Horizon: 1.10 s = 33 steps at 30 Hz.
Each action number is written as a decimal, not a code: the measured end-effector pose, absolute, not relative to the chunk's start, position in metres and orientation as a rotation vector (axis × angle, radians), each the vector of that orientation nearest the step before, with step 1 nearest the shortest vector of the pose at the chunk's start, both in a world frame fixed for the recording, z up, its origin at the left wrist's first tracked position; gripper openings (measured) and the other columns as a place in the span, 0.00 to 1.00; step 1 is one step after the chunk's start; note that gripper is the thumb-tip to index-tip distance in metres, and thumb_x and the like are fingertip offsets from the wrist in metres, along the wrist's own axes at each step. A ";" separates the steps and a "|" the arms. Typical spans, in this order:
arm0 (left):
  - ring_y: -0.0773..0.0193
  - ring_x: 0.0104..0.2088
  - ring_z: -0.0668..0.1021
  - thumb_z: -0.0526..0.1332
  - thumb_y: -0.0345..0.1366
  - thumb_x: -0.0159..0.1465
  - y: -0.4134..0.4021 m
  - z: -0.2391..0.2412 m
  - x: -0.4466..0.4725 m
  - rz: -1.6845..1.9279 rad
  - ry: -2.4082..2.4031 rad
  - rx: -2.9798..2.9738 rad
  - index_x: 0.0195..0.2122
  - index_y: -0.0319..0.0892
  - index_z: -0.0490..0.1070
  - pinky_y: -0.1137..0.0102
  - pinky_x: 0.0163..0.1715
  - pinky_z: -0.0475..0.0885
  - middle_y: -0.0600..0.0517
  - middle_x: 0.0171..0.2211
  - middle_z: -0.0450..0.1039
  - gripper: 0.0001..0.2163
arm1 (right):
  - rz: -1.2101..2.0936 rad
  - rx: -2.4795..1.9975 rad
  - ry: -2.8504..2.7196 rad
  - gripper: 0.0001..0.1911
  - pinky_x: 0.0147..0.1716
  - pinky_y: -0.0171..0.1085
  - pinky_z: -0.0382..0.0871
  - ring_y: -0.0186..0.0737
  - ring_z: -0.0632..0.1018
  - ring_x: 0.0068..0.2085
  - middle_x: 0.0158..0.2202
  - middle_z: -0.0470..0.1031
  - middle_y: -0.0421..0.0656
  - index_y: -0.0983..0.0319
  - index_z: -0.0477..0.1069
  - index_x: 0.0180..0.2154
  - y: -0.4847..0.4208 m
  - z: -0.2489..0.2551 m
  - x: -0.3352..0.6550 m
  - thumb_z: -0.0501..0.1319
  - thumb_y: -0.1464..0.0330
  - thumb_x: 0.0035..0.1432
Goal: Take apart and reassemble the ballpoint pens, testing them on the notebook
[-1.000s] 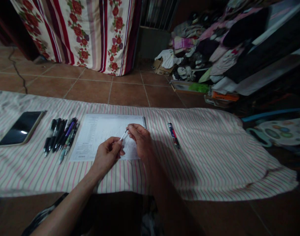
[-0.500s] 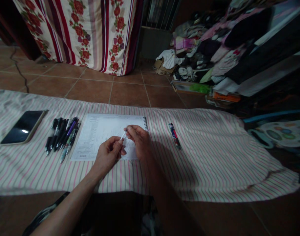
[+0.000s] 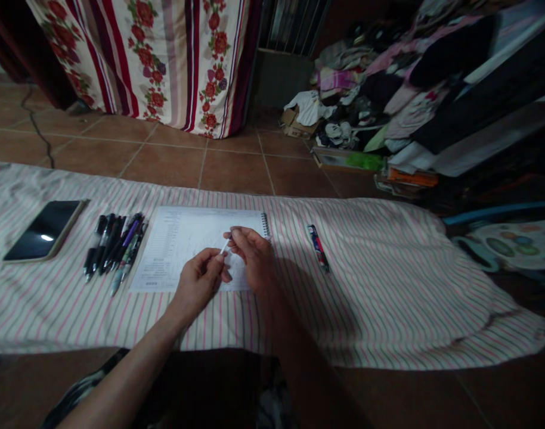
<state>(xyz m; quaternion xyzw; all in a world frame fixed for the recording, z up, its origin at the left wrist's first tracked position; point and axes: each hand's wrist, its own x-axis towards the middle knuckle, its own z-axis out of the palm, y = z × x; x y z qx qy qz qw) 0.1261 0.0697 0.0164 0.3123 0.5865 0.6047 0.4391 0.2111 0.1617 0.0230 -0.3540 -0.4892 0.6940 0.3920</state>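
Note:
Between my two hands a thin white stick (image 3: 225,246) slants up to the right; its exact kind is too small to make out. The fingertips of my left hand (image 3: 201,275) pinch its lower end. My right hand (image 3: 253,251) is closed at its upper end, where a small dark bit shows by the thumb. Both hands are over a spiral-bound notebook (image 3: 201,229) with printed, marked pages. To the right of the notebook lies a dark pen with red and blue on it (image 3: 318,247). Several pens (image 3: 115,244) lie side by side on the left.
A phone (image 3: 44,229) lies at the far left on the striped cloth (image 3: 389,286) covering the low table. Beyond are a tiled floor (image 3: 165,161), a floral curtain (image 3: 178,65) and piled clothes (image 3: 366,83). A pale patterned plastic object (image 3: 514,244) stands at right.
Very little differs. Both hands keep their grip on the white stick over the notebook, and the whole view has shifted slightly.

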 end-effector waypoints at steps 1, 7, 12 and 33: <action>0.73 0.16 0.65 0.59 0.45 0.60 0.070 0.017 0.126 1.507 1.455 0.770 0.36 0.39 0.69 0.76 0.17 0.55 0.54 0.19 0.71 0.13 | 1.780 -0.893 -1.253 0.13 0.35 0.36 0.67 0.34 0.74 0.33 0.36 0.79 0.43 0.60 0.74 0.36 0.161 0.023 0.212 0.63 0.59 0.50; 0.74 0.15 0.63 0.60 0.46 0.58 0.071 0.018 0.126 1.529 1.422 0.743 0.36 0.39 0.69 0.77 0.16 0.54 0.54 0.19 0.71 0.14 | 1.798 -0.853 -1.373 0.13 0.38 0.36 0.67 0.34 0.74 0.34 0.39 0.77 0.43 0.60 0.76 0.35 0.160 0.025 0.213 0.63 0.59 0.51; 0.74 0.15 0.62 0.60 0.46 0.58 0.071 0.019 0.126 1.528 1.417 0.736 0.36 0.39 0.69 0.77 0.16 0.53 0.55 0.19 0.71 0.14 | 1.783 -0.878 -1.364 0.12 0.36 0.35 0.66 0.32 0.73 0.30 0.31 0.76 0.40 0.60 0.77 0.33 0.159 0.027 0.213 0.63 0.59 0.50; 0.71 0.18 0.69 0.60 0.45 0.58 0.071 0.015 0.126 1.549 1.439 0.719 0.35 0.39 0.70 0.76 0.19 0.59 0.54 0.19 0.71 0.13 | 1.758 -0.875 -1.377 0.12 0.35 0.35 0.65 0.33 0.73 0.31 0.31 0.76 0.40 0.60 0.78 0.32 0.159 0.027 0.213 0.62 0.59 0.50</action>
